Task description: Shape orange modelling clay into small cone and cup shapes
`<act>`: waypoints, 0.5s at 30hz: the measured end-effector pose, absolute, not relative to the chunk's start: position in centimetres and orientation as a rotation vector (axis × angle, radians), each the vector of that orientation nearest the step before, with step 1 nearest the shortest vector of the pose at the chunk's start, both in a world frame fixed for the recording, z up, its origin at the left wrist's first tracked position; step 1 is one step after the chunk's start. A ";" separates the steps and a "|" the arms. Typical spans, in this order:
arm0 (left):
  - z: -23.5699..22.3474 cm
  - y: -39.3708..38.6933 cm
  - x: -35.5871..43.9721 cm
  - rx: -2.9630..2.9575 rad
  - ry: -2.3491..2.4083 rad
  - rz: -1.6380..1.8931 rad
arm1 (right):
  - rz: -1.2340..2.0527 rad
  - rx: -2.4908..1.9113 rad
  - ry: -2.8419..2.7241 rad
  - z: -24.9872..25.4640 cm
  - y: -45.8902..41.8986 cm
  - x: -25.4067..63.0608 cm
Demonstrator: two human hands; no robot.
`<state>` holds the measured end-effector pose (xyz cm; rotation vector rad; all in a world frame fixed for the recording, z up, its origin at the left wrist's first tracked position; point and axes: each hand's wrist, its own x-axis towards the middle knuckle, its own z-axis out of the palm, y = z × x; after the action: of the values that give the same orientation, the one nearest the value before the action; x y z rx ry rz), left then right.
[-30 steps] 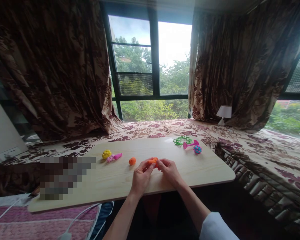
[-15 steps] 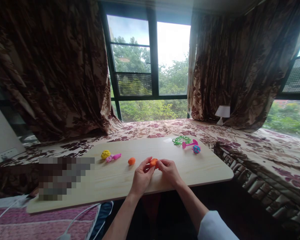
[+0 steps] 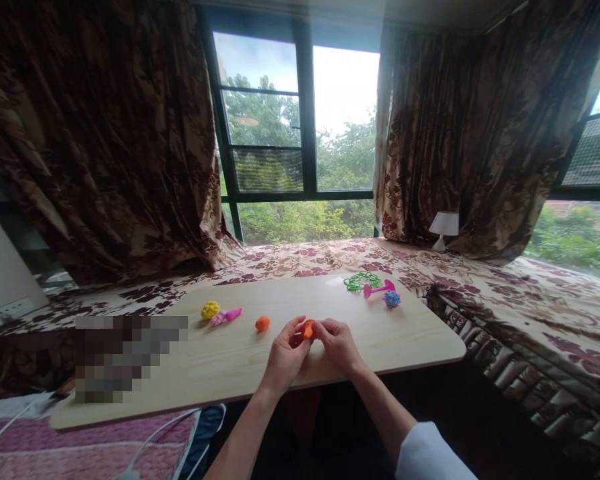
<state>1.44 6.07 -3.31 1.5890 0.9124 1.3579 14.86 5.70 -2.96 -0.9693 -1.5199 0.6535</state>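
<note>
Between the fingertips of both hands is a lump of orange modelling clay [image 3: 308, 329], held just above the front part of the table. My left hand [image 3: 287, 350] pinches it from the left, and my right hand [image 3: 337, 340] grips its right side with thumb and fingers. To the left of my hands, a rounded orange clay ball [image 3: 263, 323] rests on the tabletop. Farther left lie a yellow lump [image 3: 211, 310] with a bumpy surface and a pink, twisted-looking piece [image 3: 226, 317] touching or almost touching it.
The pale wooden table [image 3: 190, 380] has rounded corners. At its back right are green looped strands [image 3: 361, 281], a pink dumbbell-shaped toy [image 3: 379, 289] and a blue-and-pink knobbly ball [image 3: 392, 299]. A small white lamp [image 3: 445, 225] stands on the floral window seat [image 3: 320, 253]. A blurred patch covers the table's left.
The orange clay between my fingers has been turned and now looks more upright, with its lower end pointing down. My hands stay in nearly the same place.
</note>
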 end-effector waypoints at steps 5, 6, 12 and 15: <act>-3.1 5.9 1.5 1.587 0.905 1.370 | 0.740 -0.977 -1.439 -2.9 6.0 14.9; -3.0 5.8 1.5 1.588 0.894 1.366 | 0.759 -0.964 -1.431 -2.9 6.0 14.9; -3.0 5.4 1.7 1.567 0.863 1.369 | 0.750 -0.870 -1.470 -2.8 5.3 14.8; -3.0 5.3 1.6 1.590 0.880 1.362 | 0.726 -0.891 -1.461 -2.8 5.4 14.8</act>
<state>1.64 5.33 -3.02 1.5898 0.8804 1.3622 14.78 5.36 -2.78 -0.8913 -1.4613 0.7262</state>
